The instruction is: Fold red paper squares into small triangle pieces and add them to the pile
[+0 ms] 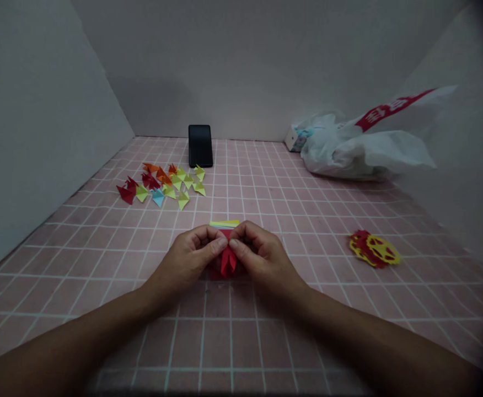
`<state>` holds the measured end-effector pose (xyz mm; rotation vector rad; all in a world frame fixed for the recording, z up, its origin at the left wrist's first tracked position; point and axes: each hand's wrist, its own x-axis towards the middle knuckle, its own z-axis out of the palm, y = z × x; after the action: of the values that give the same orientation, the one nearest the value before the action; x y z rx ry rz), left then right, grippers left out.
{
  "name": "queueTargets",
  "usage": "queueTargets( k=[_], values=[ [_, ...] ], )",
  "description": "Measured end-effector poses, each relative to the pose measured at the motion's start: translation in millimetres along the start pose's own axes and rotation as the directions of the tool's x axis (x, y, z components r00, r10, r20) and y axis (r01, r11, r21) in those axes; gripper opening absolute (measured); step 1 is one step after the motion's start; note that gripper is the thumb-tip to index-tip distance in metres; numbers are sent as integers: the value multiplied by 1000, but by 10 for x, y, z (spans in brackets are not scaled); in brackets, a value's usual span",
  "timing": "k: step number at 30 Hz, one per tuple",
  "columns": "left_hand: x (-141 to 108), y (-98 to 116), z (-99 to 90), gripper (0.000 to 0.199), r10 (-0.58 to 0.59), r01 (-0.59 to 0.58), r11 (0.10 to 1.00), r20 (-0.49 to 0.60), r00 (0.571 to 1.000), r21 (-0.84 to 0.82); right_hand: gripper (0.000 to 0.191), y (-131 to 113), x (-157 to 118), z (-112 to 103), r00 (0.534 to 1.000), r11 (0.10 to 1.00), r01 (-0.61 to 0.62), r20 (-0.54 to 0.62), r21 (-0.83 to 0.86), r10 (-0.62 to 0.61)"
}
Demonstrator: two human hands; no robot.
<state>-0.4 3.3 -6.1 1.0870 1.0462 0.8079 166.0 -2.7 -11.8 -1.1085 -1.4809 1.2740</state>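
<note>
Red folded paper (228,263), pinched between thumb and fingers of both the left hand (200,249) and the right hand (256,249), at the near middle of the gridded tabletop (241,342). Its long axis runs front to back, the split lower end pointing toward the wearer; coloured sheets (225,224) show just beyond the fingertips.

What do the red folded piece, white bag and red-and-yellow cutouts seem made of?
Red folded piece: matte paper, probably, from its creases. White bag: thin plastic film, likely, from its translucent wrinkles. Red-and-yellow cutouts: dull finish, maybe felt or foam; texture unclear.
</note>
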Motion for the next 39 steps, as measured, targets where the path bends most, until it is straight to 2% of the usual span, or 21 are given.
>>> queueTargets(
  k=[11,19,27,33,39],
  values=[
    [8,-11,19,23,93,-92,993,-3,996,71,14,-5,4,13,1000,998,-17,21,57,15],
    [-16,44,14,20,153,-153,971,11,988,183,20,-23,14,-17,994,994,-65,91,85,57],
    [-32,86,16,21,177,-181,969,36,984,169,20,-58,16,-27,998,999,-18,59,33,16],
    [-22,99,21,19,113,-128,970,81,990,206,17,-71,3,-29,998,994,65,-10,-85,-66],
    [-23,104,25,15,160,-171,940,62,985,296,20,-72,16,-41,998,999,40,49,-19,-39]
  ],
)
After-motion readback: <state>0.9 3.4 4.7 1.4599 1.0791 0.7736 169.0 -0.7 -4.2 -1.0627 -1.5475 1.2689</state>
